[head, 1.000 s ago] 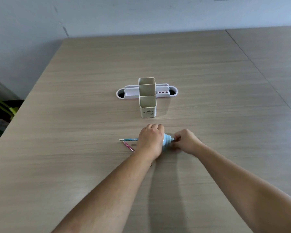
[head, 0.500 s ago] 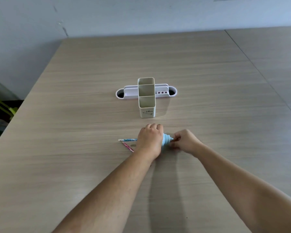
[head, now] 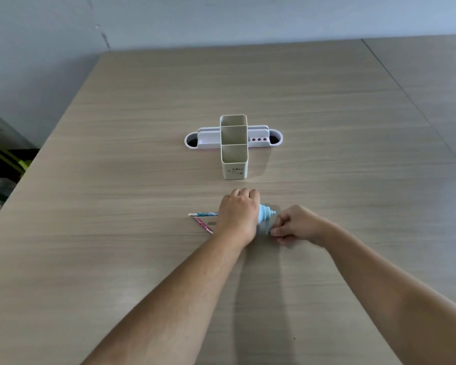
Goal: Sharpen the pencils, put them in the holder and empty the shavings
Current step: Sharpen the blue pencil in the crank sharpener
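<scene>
A light blue sharpener [head: 264, 216] lies on the wooden table [head: 142, 259], and my left hand [head: 237, 214] is clamped over its body. A blue patterned pencil [head: 202, 214] sticks out to the left from under that hand. A pink pencil [head: 203, 225] lies slanted just below it, loose on the table. My right hand [head: 296, 225] pinches a small dark crank piece at the sharpener's right end, low near the table. The cream two-compartment holder [head: 234, 164] stands upright beyond my hands with nothing visible in it.
A white oblong desk organiser [head: 208, 139] with round end wells lies behind the holder. The table's left edge drops to a floor with dark and green clutter [head: 5, 164]. A seam to a second table [head: 416, 101] runs along the right.
My right hand has swung down and toward me from the sharpener's tip, its fingers still pinched. My left hand, the pencils and the holder have stayed put.
</scene>
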The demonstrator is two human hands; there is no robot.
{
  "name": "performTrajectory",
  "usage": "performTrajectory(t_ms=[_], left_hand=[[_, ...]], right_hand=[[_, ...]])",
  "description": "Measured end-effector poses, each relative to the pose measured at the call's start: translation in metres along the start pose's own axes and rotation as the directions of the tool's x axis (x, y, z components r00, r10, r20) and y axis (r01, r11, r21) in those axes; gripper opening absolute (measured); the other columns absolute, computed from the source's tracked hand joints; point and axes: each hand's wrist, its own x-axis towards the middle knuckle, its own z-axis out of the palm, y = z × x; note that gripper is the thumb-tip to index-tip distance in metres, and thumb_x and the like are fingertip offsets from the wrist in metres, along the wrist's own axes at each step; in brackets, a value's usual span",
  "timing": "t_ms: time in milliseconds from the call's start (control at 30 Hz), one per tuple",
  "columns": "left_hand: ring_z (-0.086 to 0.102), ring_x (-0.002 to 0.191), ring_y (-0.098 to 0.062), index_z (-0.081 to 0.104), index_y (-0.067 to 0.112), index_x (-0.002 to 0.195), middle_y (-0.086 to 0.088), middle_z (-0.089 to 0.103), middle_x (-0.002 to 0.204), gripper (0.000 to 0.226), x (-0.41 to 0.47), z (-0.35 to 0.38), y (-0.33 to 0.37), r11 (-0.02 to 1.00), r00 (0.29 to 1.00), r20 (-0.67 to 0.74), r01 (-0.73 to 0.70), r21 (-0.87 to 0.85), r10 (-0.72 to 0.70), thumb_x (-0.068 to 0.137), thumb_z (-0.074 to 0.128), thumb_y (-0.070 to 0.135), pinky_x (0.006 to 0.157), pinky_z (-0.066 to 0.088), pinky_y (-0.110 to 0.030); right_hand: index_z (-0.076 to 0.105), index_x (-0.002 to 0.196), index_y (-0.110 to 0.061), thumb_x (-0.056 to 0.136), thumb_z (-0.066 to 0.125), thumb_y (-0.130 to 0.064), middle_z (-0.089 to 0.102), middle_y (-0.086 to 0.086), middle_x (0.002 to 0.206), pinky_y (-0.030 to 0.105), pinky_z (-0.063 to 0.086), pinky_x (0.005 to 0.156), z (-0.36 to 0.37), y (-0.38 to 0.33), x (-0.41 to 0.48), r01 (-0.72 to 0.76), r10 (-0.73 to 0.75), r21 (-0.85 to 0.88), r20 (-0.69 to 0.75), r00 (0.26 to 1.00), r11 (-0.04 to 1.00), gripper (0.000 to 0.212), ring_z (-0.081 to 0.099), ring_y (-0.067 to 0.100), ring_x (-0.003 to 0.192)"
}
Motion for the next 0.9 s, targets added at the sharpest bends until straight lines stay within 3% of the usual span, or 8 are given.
performTrajectory(t_ms=[100,200,367,467,567,700,800,900], left_hand=[[0.054,0.099,-0.028,0.048,0.010,0.104,-0.008,0.059,0.108,0.054,0.000,0.000,-0.002,1.000,1.000,-0.005,-0.023,-0.004,0.023,0.060,0.078,0.015,0.073,0.042,-0.034],[0.055,0.098,-0.028,0.049,0.011,0.103,-0.007,0.060,0.107,0.048,0.001,-0.001,-0.003,0.999,0.999,-0.016,-0.037,-0.031,0.037,0.062,0.074,0.016,0.074,0.042,-0.034],[0.053,0.104,-0.028,0.047,0.010,0.108,-0.009,0.058,0.113,0.051,0.001,-0.001,0.000,1.000,1.000,0.019,-0.007,-0.001,0.007,0.066,0.077,0.012,0.080,0.044,-0.036],[0.053,0.105,-0.031,0.047,0.008,0.109,-0.012,0.058,0.114,0.044,0.002,-0.002,0.000,1.000,1.000,0.022,-0.005,0.009,0.005,0.070,0.066,0.002,0.079,0.044,-0.038],[0.054,0.102,-0.029,0.047,0.010,0.106,-0.010,0.058,0.110,0.051,0.000,-0.002,-0.001,1.000,1.000,0.012,-0.023,0.004,0.023,0.063,0.075,0.012,0.077,0.044,-0.036],[0.053,0.100,-0.028,0.047,0.010,0.106,-0.008,0.058,0.110,0.052,-0.001,-0.002,-0.002,0.999,0.999,0.006,-0.035,-0.017,0.035,0.064,0.076,0.018,0.077,0.043,-0.035],[0.053,0.105,-0.030,0.048,0.009,0.108,-0.010,0.058,0.113,0.047,-0.001,-0.004,0.001,1.000,1.000,0.012,-0.010,-0.012,0.011,0.069,0.073,0.011,0.080,0.044,-0.037],[0.052,0.107,-0.032,0.047,0.007,0.111,-0.013,0.058,0.116,0.037,0.002,-0.003,0.002,1.000,1.000,0.001,0.002,0.021,-0.002,0.075,0.057,-0.002,0.081,0.043,-0.039]], right_hand=[[0.068,0.068,-0.006,0.079,0.066,0.003,0.068,0.004,0.055,0.016,0.052,0.047,-0.021,-0.014,-0.014,0.075,-0.097,0.162,0.137,0.986,0.984,0.015,0.061,0.007,0.046],[0.069,0.069,-0.005,0.078,0.067,0.004,0.066,0.008,0.061,0.016,0.055,0.052,-0.025,-0.036,0.002,0.237,-0.199,0.241,-0.171,0.965,0.941,0.013,0.061,0.009,0.050],[0.067,0.073,-0.003,0.077,0.067,0.006,0.062,0.009,0.065,0.032,0.054,0.066,0.002,-0.016,0.027,0.103,-0.146,-0.128,-0.383,0.912,0.986,0.009,0.055,0.017,0.053],[0.062,0.064,-0.006,0.076,0.066,0.008,0.062,-0.001,0.046,0.022,0.052,0.050,0.001,-0.006,0.011,-0.012,-0.002,-0.184,-0.078,0.997,0.983,0.019,0.057,0.011,0.042],[0.065,0.072,-0.001,0.080,0.062,0.007,0.069,0.000,0.051,0.014,0.051,0.047,-0.025,-0.024,-0.005,-0.013,0.019,-0.025,0.257,0.966,1.000,0.012,0.062,0.006,0.046],[0.068,0.083,0.006,0.079,0.065,0.005,0.066,0.009,0.063,0.016,0.055,0.052,-0.034,-0.045,0.011,0.147,-0.120,0.192,-0.142,0.983,0.970,0.005,0.061,0.009,0.049],[0.066,0.088,0.012,0.079,0.065,0.007,0.061,0.014,0.069,0.029,0.058,0.064,-0.003,-0.027,0.027,0.129,-0.097,0.053,-0.398,0.912,0.990,0.011,0.058,0.020,0.057],[0.063,0.067,-0.004,0.079,0.064,0.007,0.059,0.007,0.058,0.023,0.054,0.049,0.005,-0.008,0.016,-0.054,0.033,-0.107,-0.189,0.981,0.993,0.016,0.057,0.015,0.048]])
